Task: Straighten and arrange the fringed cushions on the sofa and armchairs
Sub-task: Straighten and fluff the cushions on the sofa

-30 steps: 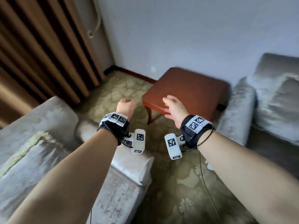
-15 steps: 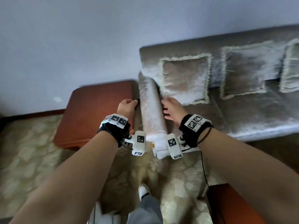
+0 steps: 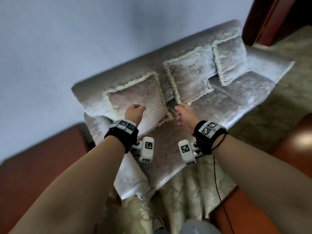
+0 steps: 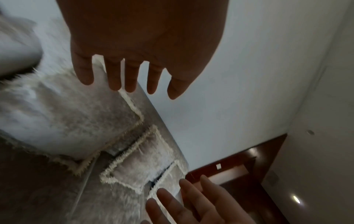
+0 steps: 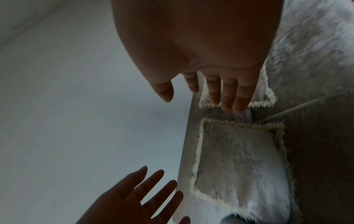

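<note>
Three grey fringed cushions lean against the back of the grey sofa (image 3: pixel 253 92): a left cushion (image 3: pixel 138 97), a middle cushion (image 3: pixel 190 76) and a right cushion (image 3: pixel 231 59). My left hand (image 3: pixel 135 109) hovers in front of the left cushion, holding nothing. My right hand (image 3: pixel 181 112) hangs near the gap between the left and middle cushions, also empty. The left wrist view shows the left fingers (image 4: pixel 114 78) straight above the left cushion (image 4: pixel 67 121). In the right wrist view the right fingers (image 5: pixel 226 98) are spread just off the middle cushion's fringe (image 5: pixel 266 101).
A red-brown wooden side table (image 3: pixel 33 162) stands left of the sofa arm (image 3: pixel 130 176). Another wooden table (image 3: pixel 293 149) is close at my right. Patterned carpet (image 3: pixel 185 191) lies in front of the sofa, and a dark wooden frame (image 3: pixel 270 17) is beyond its far end.
The view has swung from the armchair and side table onto the sofa. Both hands have moved past the sofa arm and now hover over the seat near the left cushion.
</note>
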